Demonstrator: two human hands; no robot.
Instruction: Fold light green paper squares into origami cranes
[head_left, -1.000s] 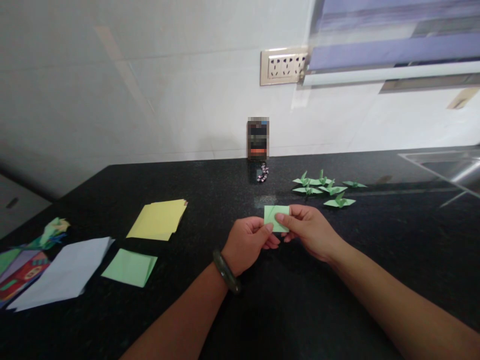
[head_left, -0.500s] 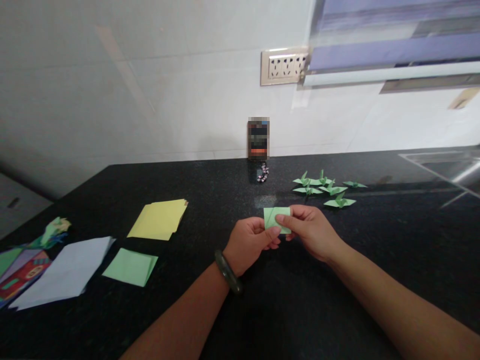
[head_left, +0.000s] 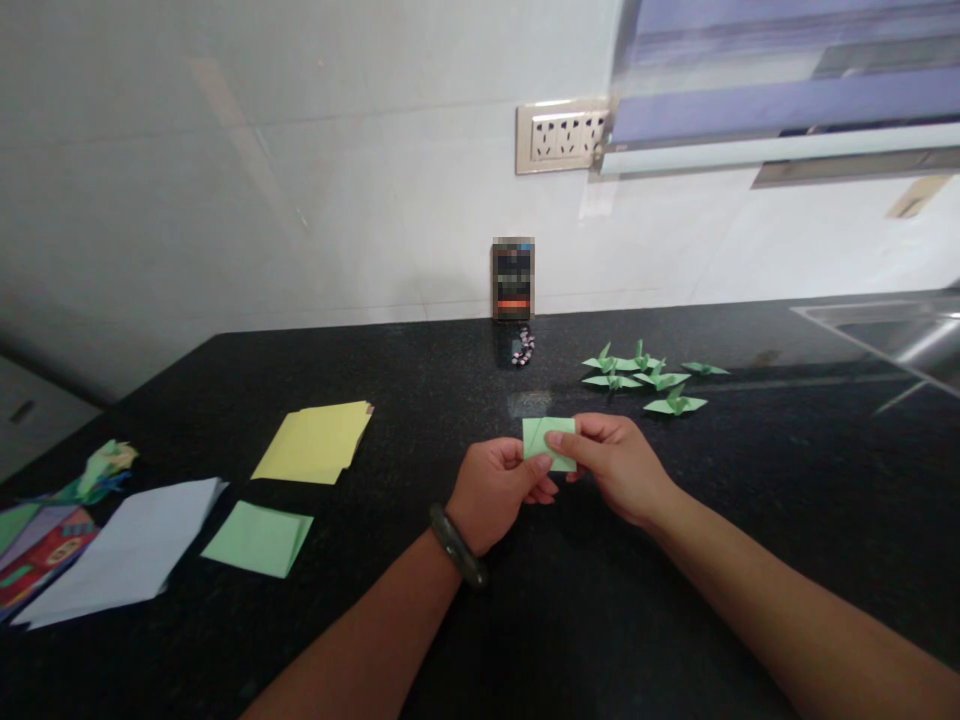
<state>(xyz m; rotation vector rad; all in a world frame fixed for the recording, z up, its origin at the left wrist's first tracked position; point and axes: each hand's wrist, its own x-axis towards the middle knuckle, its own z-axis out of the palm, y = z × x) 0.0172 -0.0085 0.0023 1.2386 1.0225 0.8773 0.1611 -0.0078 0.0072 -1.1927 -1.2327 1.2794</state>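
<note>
A small folded square of light green paper (head_left: 534,432) is held up between both hands, above the dark counter. My left hand (head_left: 501,478) pinches its lower left part, thumb on top; a dark bangle (head_left: 457,545) circles that wrist. From the right, my right hand (head_left: 619,460) grips the same paper, its thumb pressed flat on the face near the middle. A diagonal crease or edge shows on the paper's left half. Fingers behind the paper are partly hidden. Beyond my right hand stand several folded green paper cranes (head_left: 676,402).
On the black counter (head_left: 420,370) at left lie yellow paper sheets (head_left: 311,442), green paper (head_left: 259,540), white sheets (head_left: 142,540) and a colourful packet (head_left: 52,555). A phone (head_left: 514,280) with a beaded strap (head_left: 523,346) leans on the wall. A sink edge (head_left: 862,335) is at right.
The whole view has shifted slightly, so everything sits a little further left. Both hands keep the same grip on the green paper.
</note>
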